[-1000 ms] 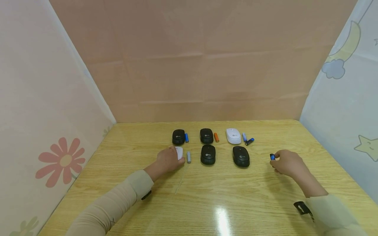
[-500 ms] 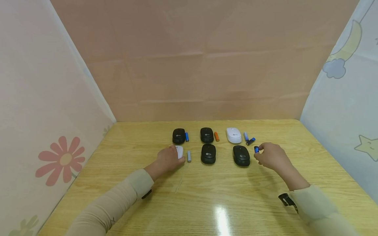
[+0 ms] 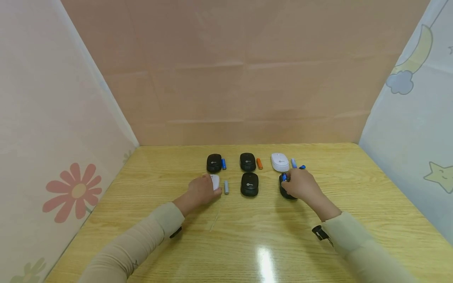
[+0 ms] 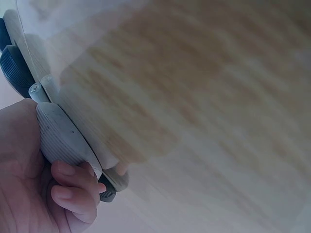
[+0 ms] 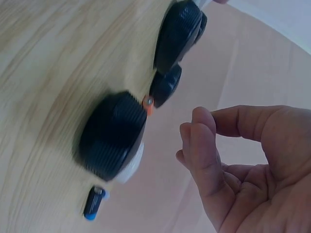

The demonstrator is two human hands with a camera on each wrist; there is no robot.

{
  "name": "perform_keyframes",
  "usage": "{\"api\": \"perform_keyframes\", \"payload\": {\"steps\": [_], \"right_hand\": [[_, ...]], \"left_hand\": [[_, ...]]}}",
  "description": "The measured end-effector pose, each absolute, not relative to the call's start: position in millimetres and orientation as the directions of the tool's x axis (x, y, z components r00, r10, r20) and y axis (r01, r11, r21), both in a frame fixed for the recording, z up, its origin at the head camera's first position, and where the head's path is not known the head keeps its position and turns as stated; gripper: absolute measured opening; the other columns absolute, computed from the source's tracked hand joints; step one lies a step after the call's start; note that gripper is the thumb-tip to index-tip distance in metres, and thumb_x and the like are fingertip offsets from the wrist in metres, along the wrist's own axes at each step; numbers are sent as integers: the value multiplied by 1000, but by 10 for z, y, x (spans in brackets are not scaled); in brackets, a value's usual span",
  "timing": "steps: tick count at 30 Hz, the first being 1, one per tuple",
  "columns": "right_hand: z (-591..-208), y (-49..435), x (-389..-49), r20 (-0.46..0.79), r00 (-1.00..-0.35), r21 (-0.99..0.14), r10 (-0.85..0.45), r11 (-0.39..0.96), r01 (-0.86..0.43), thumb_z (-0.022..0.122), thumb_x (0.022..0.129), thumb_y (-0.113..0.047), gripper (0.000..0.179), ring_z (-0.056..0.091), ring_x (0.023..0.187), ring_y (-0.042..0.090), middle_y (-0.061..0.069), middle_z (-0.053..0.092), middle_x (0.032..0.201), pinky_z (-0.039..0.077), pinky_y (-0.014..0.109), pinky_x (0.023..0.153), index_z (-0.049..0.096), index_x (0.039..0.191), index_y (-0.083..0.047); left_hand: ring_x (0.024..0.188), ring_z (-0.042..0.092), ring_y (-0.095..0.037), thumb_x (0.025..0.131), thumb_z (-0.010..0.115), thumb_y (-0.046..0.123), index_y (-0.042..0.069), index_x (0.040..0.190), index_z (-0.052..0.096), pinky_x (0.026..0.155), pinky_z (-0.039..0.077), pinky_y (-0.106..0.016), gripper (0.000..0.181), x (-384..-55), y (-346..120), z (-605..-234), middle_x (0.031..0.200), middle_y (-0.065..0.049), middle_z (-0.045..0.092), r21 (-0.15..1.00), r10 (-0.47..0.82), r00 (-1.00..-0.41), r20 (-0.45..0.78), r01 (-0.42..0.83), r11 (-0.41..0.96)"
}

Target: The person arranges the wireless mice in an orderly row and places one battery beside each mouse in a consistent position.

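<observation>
At the left end of the front row, my left hand point(image 3: 200, 190) grips a white computer mouse point(image 3: 215, 181). In the left wrist view the fingers curl against the ribbed side of that mouse point(image 4: 63, 133). A grey battery point(image 3: 226, 187) lies just right of it. My right hand point(image 3: 300, 184) pinches a blue battery point(image 3: 284, 177) between thumb and fingers, above the front-right black mouse point(image 3: 286, 193), which it partly covers. From the right wrist the pinched battery is hidden behind the fingers. A black-and-blue battery point(image 5: 95, 201) lies beside the black mouse point(image 5: 114, 136).
The back row has a black mouse point(image 3: 214, 163) with a blue battery point(image 3: 223, 164), another black mouse point(image 3: 247, 162) with an orange battery point(image 3: 260, 164), and a white mouse point(image 3: 280, 162) with a pale battery point(image 3: 293, 163). A black mouse point(image 3: 249, 184) stands mid-front. Cloth walls border the table.
My right hand has moved left with the blue battery, from the table's right side to over the front-right black mouse. The left hand stays on the white mouse.
</observation>
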State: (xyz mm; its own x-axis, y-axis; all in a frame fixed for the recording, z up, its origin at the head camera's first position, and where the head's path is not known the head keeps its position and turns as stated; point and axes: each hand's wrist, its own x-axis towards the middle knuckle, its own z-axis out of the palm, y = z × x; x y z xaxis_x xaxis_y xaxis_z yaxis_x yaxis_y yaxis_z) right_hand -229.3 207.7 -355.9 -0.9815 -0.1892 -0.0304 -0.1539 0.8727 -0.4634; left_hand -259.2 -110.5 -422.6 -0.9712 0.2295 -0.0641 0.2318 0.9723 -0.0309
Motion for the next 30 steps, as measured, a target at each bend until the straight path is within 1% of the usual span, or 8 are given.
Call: {"api": "perform_keyframes", "payload": {"steps": [1, 4, 7, 13, 20, 24, 30], "right_hand": [[-3569, 2045, -2309, -28, -981, -458, -194, 875, -160, 60, 89, -12, 18, 52, 49, 15, 0, 57, 57, 38, 29, 48, 58, 73, -4], [-3599, 1953, -2353, -20, -980, -444, -200, 879, -171, 61, 88, -14, 24, 40, 47, 13, -1, 45, 54, 31, 28, 48, 53, 66, -9], [-3636, 1864, -2393, -31, -981, -437, -192, 885, -159, 63, 87, -16, 29, 32, 47, 12, -2, 35, 54, 27, 27, 48, 49, 62, -11], [-3724, 1704, -2466, -74, -982, -448, -175, 885, -124, 65, 85, -15, 29, 40, 47, 13, 0, 44, 55, 31, 26, 46, 49, 61, -10], [-3818, 1570, -2546, -94, -975, -439, -203, 887, -142, 63, 83, -9, 32, 37, 47, 13, 0, 39, 55, 30, 25, 45, 44, 59, -11], [-3861, 1533, -2581, -108, -973, -442, -202, 887, -135, 64, 83, -8, 26, 41, 51, 16, 3, 43, 59, 33, 27, 48, 48, 63, -8], [-3908, 1497, -2609, -112, -971, -412, -209, 899, -146, 63, 83, -7, 21, 44, 55, 19, 6, 48, 64, 35, 29, 51, 51, 66, -7]], "left_hand": [[55, 52, -19, 93, 45, 55, -14, 117, 52, 50, 46, -33, 73, -2595, -1104, -4228, 78, -11, 54, -29, 229, -971, -64, 231, 972], [55, 52, -19, 93, 45, 55, -14, 116, 52, 49, 45, -33, 73, -2598, -1101, -4231, 76, -11, 53, -31, 226, -972, -63, 228, 973], [54, 52, -19, 94, 45, 56, -13, 115, 52, 49, 45, -33, 72, -2597, -1095, -4226, 75, -10, 53, -37, 218, -974, -62, 221, 975], [54, 52, -18, 93, 46, 56, -14, 119, 51, 49, 46, -33, 75, -2585, -1082, -4209, 76, -11, 54, -43, 208, -975, -75, 211, 977], [54, 52, -18, 93, 47, 56, -13, 118, 51, 49, 45, -33, 74, -2576, -1087, -4211, 70, -10, 53, -27, 195, -978, -77, 197, 980], [54, 52, -18, 93, 47, 55, -14, 118, 51, 49, 46, -33, 73, -2581, -1092, -4214, 70, -10, 53, -17, 202, -976, -75, 204, 979], [53, 52, -18, 92, 47, 55, -14, 116, 51, 49, 46, -33, 73, -2596, -1096, -4241, 69, -10, 52, -14, 211, -976, -60, 212, 977]]}}
